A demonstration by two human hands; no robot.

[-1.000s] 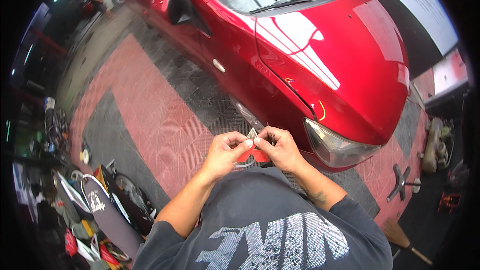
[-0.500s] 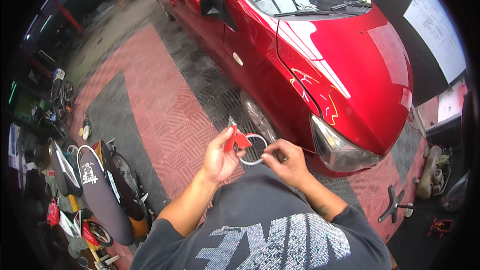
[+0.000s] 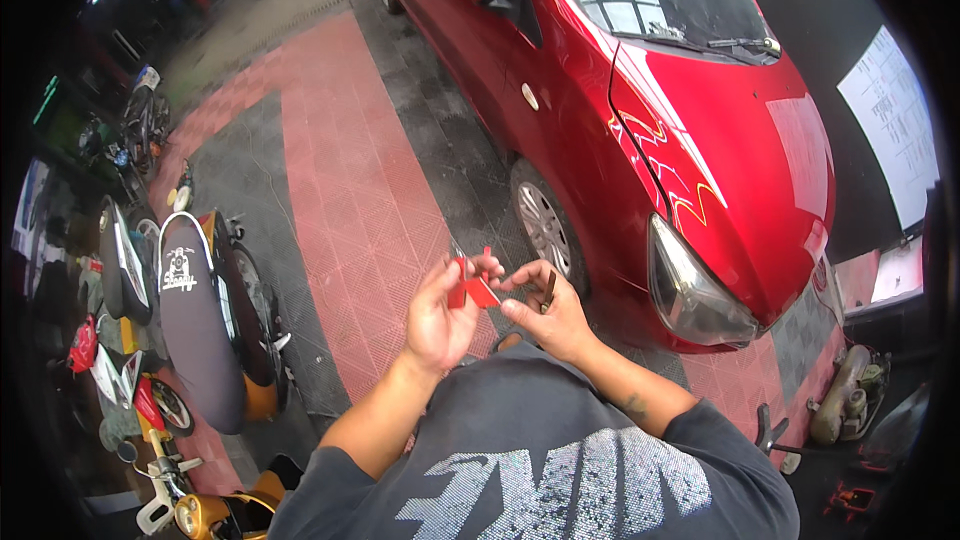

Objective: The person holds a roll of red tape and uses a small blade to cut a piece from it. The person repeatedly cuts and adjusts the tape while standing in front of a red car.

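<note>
My left hand (image 3: 436, 328) is closed on a stiff-looking red flat piece (image 3: 483, 292), bent or doubled, with a second red part beside the fingers. A thin grey pointed tip (image 3: 457, 250) sticks up past its fingertips; its kind is unclear. My right hand (image 3: 556, 318) is close beside it, thumb and forefinger drawn together at the red piece's right edge. Whether they grip that edge is too small to tell. A narrow brownish band (image 3: 548, 292) shows at the right fingers. Both hands are in front of my dark shirt, apart from the car.
A red car (image 3: 570, 70) stands ahead to the right, with curled thin strips (image 3: 660, 155) on its front fender and hood edge. Motorbikes, including one with a dark seat (image 3: 200, 325), line the left. A metal machine part (image 3: 850, 395) lies at right. Red and grey tiles (image 3: 360, 180) cover the floor.
The thin white ring between my hands no longer shows. My right hand has moved left, closer to the left hand. The view has shifted, so the car appears farther right.
</note>
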